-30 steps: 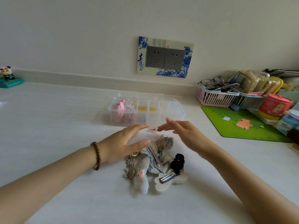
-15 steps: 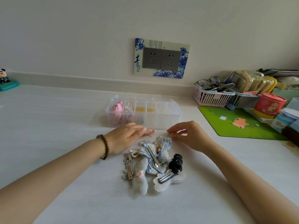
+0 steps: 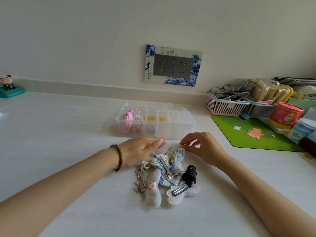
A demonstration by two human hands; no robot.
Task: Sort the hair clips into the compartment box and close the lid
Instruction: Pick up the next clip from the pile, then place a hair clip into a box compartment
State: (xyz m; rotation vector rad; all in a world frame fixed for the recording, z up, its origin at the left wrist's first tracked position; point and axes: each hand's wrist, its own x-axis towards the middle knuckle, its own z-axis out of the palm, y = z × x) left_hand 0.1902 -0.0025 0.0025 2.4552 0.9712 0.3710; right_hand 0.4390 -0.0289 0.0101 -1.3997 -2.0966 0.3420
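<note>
1. Locate the stock. The unsorted hair clips (image 3: 164, 175) lie in one heap on the table (image 3: 68, 134), just in front of the compartment box (image 3: 179, 130). Farthest from the box are a white felt clip (image 3: 176, 197) and a grey plush clip (image 3: 153, 192). A black claw clip (image 3: 189, 174) and a blue lace bow clip (image 3: 172, 162) lie closer to it.
2. Check the left hand (image 3: 142, 149). It rests flat on the table between heap and box, toward the box's left end. Its grip is apart, fingers straight, holding nothing. Use it to steady the heap.
3. Check the right hand (image 3: 206, 149). It sits in front of the box's right half, fingers curled, tips at the bow clip's far edge. Whether its grip is pinched on a small clip there cannot be told.
4. Judged step: picking one clip off the heap's box side. Pinch a single piece by its metal bar, not by lace; the pieces overlap and may drag neighbours.
5. Lift clear of the box's front wall, then release over one compartment. The leftmost holds a pink plush clip (image 3: 127, 118); the two at the right end look unfilled.
6. The lid (image 3: 153, 104) appears folded back behind the box. Leave it until the heap is gone.
</note>
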